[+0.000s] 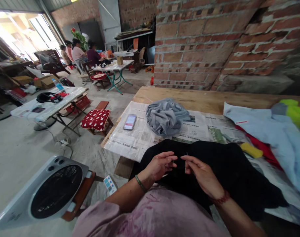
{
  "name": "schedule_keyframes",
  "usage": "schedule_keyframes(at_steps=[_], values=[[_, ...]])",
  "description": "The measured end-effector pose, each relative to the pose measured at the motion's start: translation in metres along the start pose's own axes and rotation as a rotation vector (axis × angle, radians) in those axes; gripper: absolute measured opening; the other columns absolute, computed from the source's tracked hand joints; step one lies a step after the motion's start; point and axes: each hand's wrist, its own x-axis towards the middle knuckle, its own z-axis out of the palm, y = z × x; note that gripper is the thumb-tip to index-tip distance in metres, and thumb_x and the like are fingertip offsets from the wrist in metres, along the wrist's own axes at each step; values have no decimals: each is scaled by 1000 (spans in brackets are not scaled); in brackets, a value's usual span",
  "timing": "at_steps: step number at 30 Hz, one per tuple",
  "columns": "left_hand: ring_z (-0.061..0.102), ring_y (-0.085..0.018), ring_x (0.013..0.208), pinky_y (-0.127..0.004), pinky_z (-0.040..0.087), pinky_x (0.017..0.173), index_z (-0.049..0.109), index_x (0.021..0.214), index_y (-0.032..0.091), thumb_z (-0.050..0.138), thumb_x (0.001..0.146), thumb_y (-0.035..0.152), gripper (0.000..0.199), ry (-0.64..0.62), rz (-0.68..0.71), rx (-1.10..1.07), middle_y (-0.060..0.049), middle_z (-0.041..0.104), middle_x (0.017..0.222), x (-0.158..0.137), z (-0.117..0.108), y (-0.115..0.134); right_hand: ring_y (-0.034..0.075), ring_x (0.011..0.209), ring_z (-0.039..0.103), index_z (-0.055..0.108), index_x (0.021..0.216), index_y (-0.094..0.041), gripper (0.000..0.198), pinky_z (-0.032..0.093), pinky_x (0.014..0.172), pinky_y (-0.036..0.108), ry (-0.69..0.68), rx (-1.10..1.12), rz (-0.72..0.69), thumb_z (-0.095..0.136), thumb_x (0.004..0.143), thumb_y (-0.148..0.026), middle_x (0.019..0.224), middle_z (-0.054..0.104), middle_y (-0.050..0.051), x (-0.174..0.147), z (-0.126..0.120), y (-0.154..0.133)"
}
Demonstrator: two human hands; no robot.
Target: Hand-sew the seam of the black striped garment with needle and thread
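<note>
My left hand [162,165] and my right hand [197,169] face each other above a black cloth [221,164] spread over the table edge and my lap. A small gap parts their fingertips. Between my right thumb and forefinger is a thin, needle-like sliver [187,153], its tip pointing up. The left thumb and fingers are pinched together around something too small to make out; any thread is not visible. Beyond the black cloth lies a crumpled grey cloth [164,115] on newspaper.
A phone [129,122] lies on the newspaper [120,141] at left. Light blue cloth [261,128] and a yellow sponge-like block [251,150] are at right. A fan [56,191] stands at lower left, near a cushioned stool [95,120]. Several people sit at the far tables.
</note>
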Motion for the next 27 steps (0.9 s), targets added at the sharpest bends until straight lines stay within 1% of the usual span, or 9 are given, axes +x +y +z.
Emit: schedule_keyframes(at_steps=[2,5,8,11,15,18,22,25,27], values=[[63,-14,67,-25,42,62,61,102,14,70,64,15,39,-37,6,40,-11,64,104,-1,0,0,11,55,49,65,94,-15,31,40,57,26,-55,-102,21,56,73,-36,61,55,-1,5,1,2],[63,-15,63,-27,42,64,62,101,12,67,61,10,41,-94,34,93,-12,65,101,-1,1,-1,12,58,50,65,97,-15,33,39,57,25,-235,-175,46,56,72,-34,64,60,0,10,4,-4],[62,-15,60,-29,42,64,63,98,12,63,59,6,40,-103,67,132,-10,67,95,0,1,-2,11,54,47,66,84,-15,26,36,51,23,-306,-244,78,56,69,-35,65,62,1,14,8,-8],[61,-14,56,-27,42,61,63,96,12,58,57,4,40,-66,80,163,-9,68,90,0,-1,-3,11,50,46,65,73,-16,24,34,49,23,-237,-360,58,54,69,-37,57,59,-1,17,10,-4],[58,-11,50,-26,41,56,63,93,12,58,55,4,40,-38,47,180,-8,67,86,0,-6,-5,15,64,54,63,67,-18,24,40,62,26,1,-456,-141,50,71,-39,67,62,2,16,8,9],[59,-13,49,-27,41,55,63,91,12,58,52,4,40,-10,23,171,-6,67,82,1,-9,-8,17,65,55,61,68,-18,27,41,64,28,112,-476,-189,48,74,-42,69,62,4,15,8,18],[59,-12,48,-26,41,55,65,86,10,59,54,7,33,18,0,223,-7,67,81,1,-7,-11,17,65,55,62,70,-18,30,41,63,28,156,-435,-139,49,74,-45,70,63,4,13,9,26],[57,-11,46,-26,40,54,66,78,8,61,58,15,22,39,-4,281,-7,65,78,-1,-3,-9,17,64,55,62,71,-18,31,41,62,27,147,-409,-116,49,74,-46,69,62,3,12,10,27],[56,-10,45,-26,40,53,66,74,8,64,60,21,19,50,-6,309,-6,64,74,-2,-1,-8,16,64,55,62,71,-18,30,41,62,27,136,-404,-114,50,75,-46,68,62,3,11,11,26]])
